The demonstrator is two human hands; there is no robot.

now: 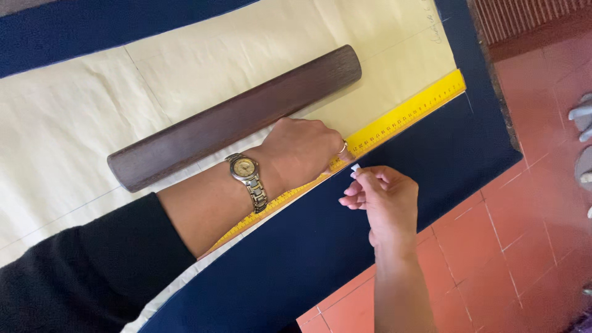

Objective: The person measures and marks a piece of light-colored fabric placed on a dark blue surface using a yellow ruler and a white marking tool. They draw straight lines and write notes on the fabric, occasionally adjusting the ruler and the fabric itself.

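Both hands work at the ruler's edge: the left hand [302,151] presses flat on the yellow ruler [404,114], pinning it along the edge of the cream paper pattern [74,123] that lies on the navy fabric [382,160], while the right hand [385,200] pinches a small white chalk piece [355,167] against the ruler. This looks like marking a line; drawing it calls for a steady ruler. A dark wooden bar [234,117] weighs the paper down.

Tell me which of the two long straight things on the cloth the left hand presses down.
The yellow ruler, flat under the left hand; the dark wooden bar lies untouched beside it.
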